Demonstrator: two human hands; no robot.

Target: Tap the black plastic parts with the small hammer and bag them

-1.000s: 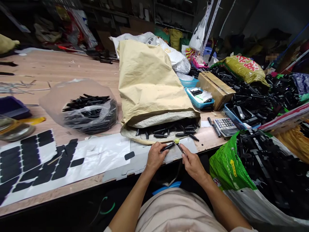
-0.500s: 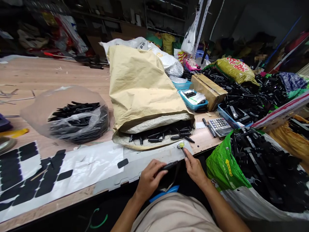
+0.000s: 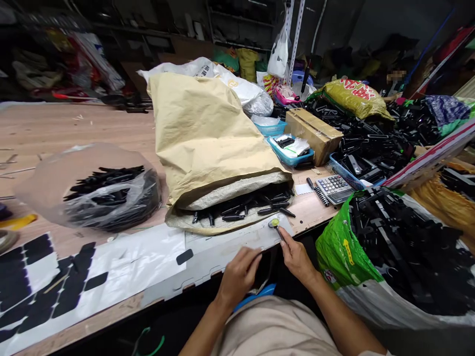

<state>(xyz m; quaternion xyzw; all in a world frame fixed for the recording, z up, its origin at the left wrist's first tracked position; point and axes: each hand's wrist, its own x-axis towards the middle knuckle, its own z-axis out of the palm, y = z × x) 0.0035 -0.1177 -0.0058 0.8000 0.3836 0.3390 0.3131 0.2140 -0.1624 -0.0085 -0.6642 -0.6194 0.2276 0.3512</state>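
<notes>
My left hand (image 3: 239,273) is at the front edge of the table with its fingers pinched together. What lies between those fingers is hidden against the dark background. To its right, my right hand (image 3: 299,258) grips a small tool with a dark handle and a round yellow-green head (image 3: 274,222). That head is over the pale sheet at the table edge. Just beyond both hands, a tan paper sack (image 3: 215,138) lies with its mouth toward me. Several black elongated plastic pieces (image 3: 233,217) spill from the opening.
On the left are a clear plastic bag (image 3: 148,198) of black parts and black adhesive pads (image 3: 95,281) on white sheets. A calculator (image 3: 336,188), blue baskets (image 3: 293,159) and a cardboard box (image 3: 315,133) stand right. A green sack (image 3: 336,242) full of black parts is beside my right arm.
The black elongated piece that showed in my left hand is no longer visible. My left hand has moved slightly right and down. The view has shifted a little; my right hand still grips the tool.
</notes>
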